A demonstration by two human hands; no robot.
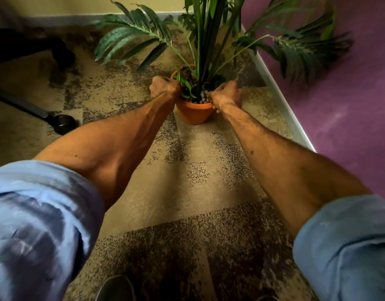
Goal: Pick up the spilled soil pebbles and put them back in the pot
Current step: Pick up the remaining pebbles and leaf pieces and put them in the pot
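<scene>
Head view: both hands, left [164, 86] and right [225, 97], grip the pot [193, 112] rim; fronds [130, 40] overhang.

We found open carpet [187, 166] in front of the pot [194, 112]. Palm fronds [130, 38] overhung its rim; the purple wall [339, 94] closed the right, chair casters [62, 123] stood left.

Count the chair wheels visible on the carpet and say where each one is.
2. One chair wheel sits on the carpet left of the pot, at a chair leg's end. A second wheel lies farther back on the left. Others may be out of frame.
</scene>
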